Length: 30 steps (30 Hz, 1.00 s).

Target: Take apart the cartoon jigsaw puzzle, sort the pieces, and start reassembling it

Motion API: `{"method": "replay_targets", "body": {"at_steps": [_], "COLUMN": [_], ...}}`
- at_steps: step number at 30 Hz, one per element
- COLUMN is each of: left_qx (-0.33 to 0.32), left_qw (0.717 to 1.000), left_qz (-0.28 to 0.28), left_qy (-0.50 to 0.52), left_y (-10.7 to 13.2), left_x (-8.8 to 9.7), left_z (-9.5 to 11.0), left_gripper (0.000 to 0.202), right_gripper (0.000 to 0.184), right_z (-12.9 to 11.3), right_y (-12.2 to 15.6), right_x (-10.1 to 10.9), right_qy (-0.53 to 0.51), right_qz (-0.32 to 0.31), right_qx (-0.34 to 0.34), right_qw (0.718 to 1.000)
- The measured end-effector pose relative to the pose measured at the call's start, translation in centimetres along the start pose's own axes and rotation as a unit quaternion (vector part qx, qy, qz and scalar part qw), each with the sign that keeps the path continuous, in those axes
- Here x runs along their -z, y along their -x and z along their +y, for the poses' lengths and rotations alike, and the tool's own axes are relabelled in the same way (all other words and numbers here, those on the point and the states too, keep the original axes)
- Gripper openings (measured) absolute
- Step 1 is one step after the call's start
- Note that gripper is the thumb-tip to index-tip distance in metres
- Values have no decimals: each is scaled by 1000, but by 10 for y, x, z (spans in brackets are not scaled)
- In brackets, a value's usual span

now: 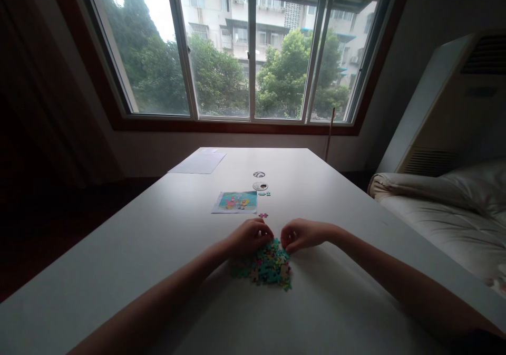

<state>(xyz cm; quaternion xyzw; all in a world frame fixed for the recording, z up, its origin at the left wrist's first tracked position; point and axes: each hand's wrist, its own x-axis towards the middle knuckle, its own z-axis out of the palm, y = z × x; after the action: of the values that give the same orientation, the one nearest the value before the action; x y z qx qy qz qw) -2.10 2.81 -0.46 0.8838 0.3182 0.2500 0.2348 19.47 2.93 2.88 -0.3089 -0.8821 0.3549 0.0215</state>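
Observation:
A heaped pile of small jigsaw puzzle pieces (272,268), mostly teal with some yellow, pink and brown ones, lies on the white table. My left hand (250,237) rests over the pile's upper left side, its fingers curled in and their tips against the pieces. At the pile's upper right edge, my right hand (302,233) has thumb and fingers bent together in a pinch. Whatever either hand holds is too small or hidden to make out. Just beyond my left fingers lies a pink puzzle piece (263,216).
Past the hands lies a picture sheet (237,202) with cartoon figures. Beside it are two teal pieces (264,193) and two round items (260,186). Papers (197,162) lie at the far left of the table (158,239). A covered bed or couch (443,212) stands right.

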Motion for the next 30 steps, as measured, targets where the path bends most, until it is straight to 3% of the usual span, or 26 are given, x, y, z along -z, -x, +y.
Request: {"method": "replay_targets", "body": {"at_steps": [15,23,27,30], "left_qx": [-5,-28,-14,14], "left_qw": [998,997,999,999], "left_qz": [-55,-73,-45,2], "left_qy": [-9,9,21,38], "left_y": [1,2,1,-1], "left_x": [4,4,3,0], "left_z": [6,7,7,4], "left_gripper": [17,19,19,19], "right_gripper": [17,28,24,22], "right_z": [2,7,9,6], "right_y": [2,5,4,-1], "right_x": [7,11,12,10], "right_qy": [64,70,25,-69], "right_qz": [-5,-38,-28,36], "right_qx": [-8,-31,-21,-1], "right_qw": [998,996,999,997]}}
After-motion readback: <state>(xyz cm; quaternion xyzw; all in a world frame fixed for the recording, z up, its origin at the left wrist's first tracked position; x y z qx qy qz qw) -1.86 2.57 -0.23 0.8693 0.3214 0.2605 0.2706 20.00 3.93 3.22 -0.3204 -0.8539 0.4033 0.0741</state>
